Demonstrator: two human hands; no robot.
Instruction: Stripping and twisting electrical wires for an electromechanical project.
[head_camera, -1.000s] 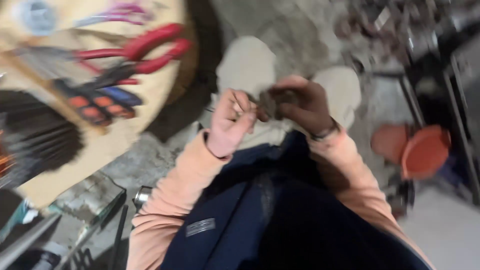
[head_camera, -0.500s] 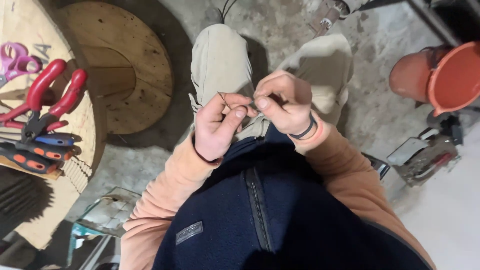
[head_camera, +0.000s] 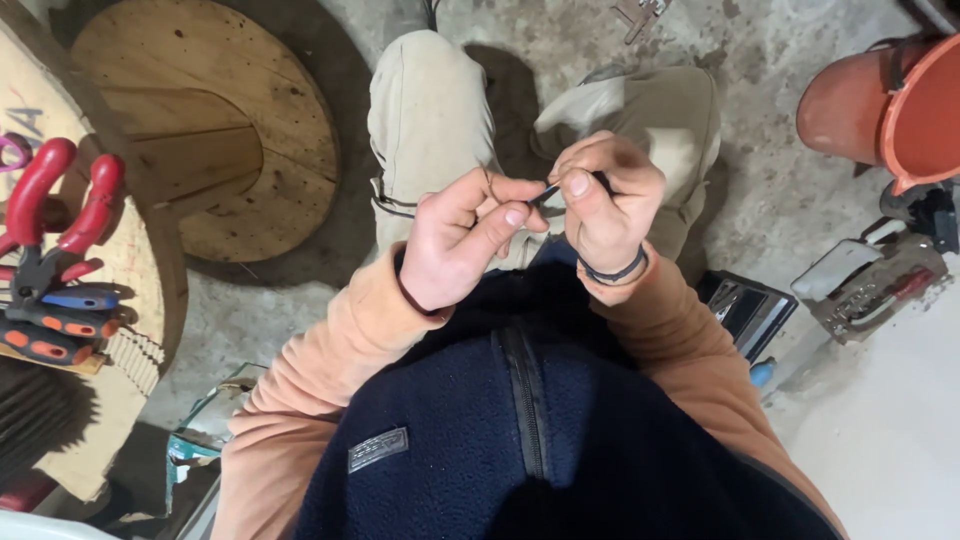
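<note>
Drifted slightly right since before: left hand (head_camera: 462, 240) and right hand (head_camera: 603, 200) pinching thin dark wire piece (head_camera: 547, 190), mostly hidden by fingers.

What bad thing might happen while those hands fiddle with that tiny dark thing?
The small dark piece is pinched only between the fingertips of the left hand and right hand, above the knees. It could slip and drop onto the speckled concrete floor, where it may be hard to spot. Its thin end might also poke a finger.
</note>
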